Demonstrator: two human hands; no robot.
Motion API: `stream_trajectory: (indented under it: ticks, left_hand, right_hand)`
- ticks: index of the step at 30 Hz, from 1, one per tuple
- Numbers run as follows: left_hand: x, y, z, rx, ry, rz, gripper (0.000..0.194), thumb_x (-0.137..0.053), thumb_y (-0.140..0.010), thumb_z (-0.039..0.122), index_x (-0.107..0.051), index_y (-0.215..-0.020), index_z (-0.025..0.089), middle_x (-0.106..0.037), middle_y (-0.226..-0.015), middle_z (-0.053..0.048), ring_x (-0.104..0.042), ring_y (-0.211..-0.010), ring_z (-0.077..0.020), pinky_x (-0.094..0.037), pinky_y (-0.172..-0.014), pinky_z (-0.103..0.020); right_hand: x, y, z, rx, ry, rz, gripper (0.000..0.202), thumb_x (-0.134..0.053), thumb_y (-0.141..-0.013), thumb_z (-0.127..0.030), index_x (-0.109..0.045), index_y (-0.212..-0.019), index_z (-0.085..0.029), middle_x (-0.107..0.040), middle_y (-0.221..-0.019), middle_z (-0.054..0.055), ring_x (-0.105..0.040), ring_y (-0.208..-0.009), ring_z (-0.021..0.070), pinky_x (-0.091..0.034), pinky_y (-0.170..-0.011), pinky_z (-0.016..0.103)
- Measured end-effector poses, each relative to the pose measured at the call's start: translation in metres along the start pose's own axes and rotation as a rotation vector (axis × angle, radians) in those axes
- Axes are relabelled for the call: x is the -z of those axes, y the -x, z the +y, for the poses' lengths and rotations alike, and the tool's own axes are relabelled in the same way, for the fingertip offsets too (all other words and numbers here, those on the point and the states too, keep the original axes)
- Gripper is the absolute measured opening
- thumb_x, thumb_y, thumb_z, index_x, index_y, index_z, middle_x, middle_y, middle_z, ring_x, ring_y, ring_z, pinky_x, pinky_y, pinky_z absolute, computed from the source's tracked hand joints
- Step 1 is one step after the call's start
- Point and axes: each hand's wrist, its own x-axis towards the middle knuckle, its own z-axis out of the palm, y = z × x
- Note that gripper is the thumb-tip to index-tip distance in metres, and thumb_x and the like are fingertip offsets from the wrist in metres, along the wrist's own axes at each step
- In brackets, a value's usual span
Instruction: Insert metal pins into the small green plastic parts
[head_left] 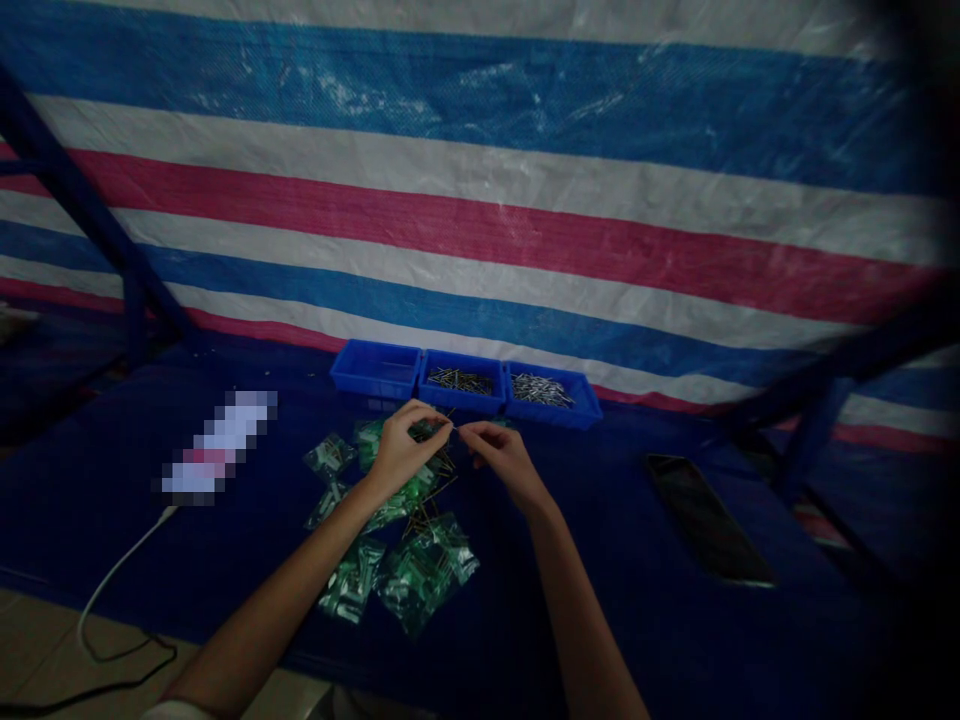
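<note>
toward the left end of the counter (pixel 585 500), a blurred-out thing (pixel 217 450) lies with a white cord (pixel 124 560) running over the near edge. right of it, nearer the middle, sit small clear bags (pixel 426 575) with green contents; they should be light, limp and slippery, best pinched by a flat corner. by the far edge stands a row of blue bins (pixel 375 388). in front of them the left hand (pixel 414 440) is narrowed to a thumb-and-finger pinch, above loose metal pins (pixel 426 520) that look stiff, thin and apt to roll, so take one mid-length. the right hand (pixel 501 455) is pinched likewise, its tips almost meeting the left's; what either holds is too small to tell. a dark phone (pixel 705 520) lies toward the right end.
</note>
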Motion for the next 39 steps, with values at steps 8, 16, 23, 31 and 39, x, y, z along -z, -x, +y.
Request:
stream_trajectory:
  ticks: [8, 16, 23, 31, 39]
  left_hand:
    - [-0.004, 0.003, -0.003, -0.062, -0.083, -0.099, 0.011, -0.062, -0.072, 0.028, -0.064, -0.079, 0.019, -0.062, -0.077, -0.003, -0.058, -0.075, -0.0162, -0.044, -0.071, -0.029]
    - [0.006, -0.004, -0.019, -0.050, -0.304, -0.047, 0.015, -0.066, -0.069, 0.034, -0.067, -0.064, 0.021, -0.065, -0.076, -0.001, -0.058, -0.077, -0.0168, -0.038, -0.074, -0.032]
    - [0.009, -0.005, -0.025, -0.055, -0.340, -0.012, 0.014, -0.055, -0.079, 0.026, -0.068, -0.076, 0.023, -0.066, -0.085, -0.001, -0.057, -0.084, -0.0171, -0.038, -0.078, -0.033]
    - [0.006, 0.000, -0.018, -0.091, -0.435, -0.053, 0.019, -0.063, -0.071, 0.037, -0.066, -0.060, 0.022, -0.063, -0.085, -0.001, -0.056, -0.084, -0.0192, -0.035, -0.076, -0.035]
    - [0.008, 0.000, -0.021, -0.305, -0.482, -0.154, 0.037, -0.055, -0.077, 0.039, -0.056, -0.047, 0.017, -0.061, -0.084, -0.002, -0.055, -0.082, -0.0168, -0.033, -0.075, -0.034]
  right_hand:
    - [-0.001, -0.002, 0.001, 0.019, -0.050, 0.119, 0.026, -0.067, -0.063, -0.042, -0.067, -0.070, -0.016, -0.054, -0.056, -0.002, -0.045, -0.049, 0.0084, -0.038, -0.042, 0.020]
    - [0.010, -0.016, -0.010, 0.024, -0.025, 0.142, 0.030, -0.066, -0.064, -0.040, -0.068, -0.082, -0.017, -0.065, -0.077, 0.004, -0.054, -0.058, 0.0104, -0.047, -0.047, 0.020]
    - [0.015, -0.027, -0.005, 0.245, 0.400, 0.041, 0.027, -0.061, -0.069, -0.032, -0.067, -0.092, -0.019, -0.068, -0.089, 0.005, -0.060, -0.065, 0.0148, -0.048, -0.053, 0.025]
    - [0.004, 0.007, 0.010, 0.338, 0.920, -0.073, 0.022, -0.057, -0.075, -0.037, -0.065, -0.092, -0.025, -0.064, -0.087, 0.000, -0.054, -0.062, 0.0111, -0.037, -0.053, 0.022]
    - [0.005, 0.017, 0.004, 0.305, 1.061, -0.077, 0.021, -0.057, -0.075, -0.038, -0.065, -0.090, -0.027, -0.066, -0.086, -0.001, -0.058, -0.071, 0.0132, -0.035, -0.052, 0.021]
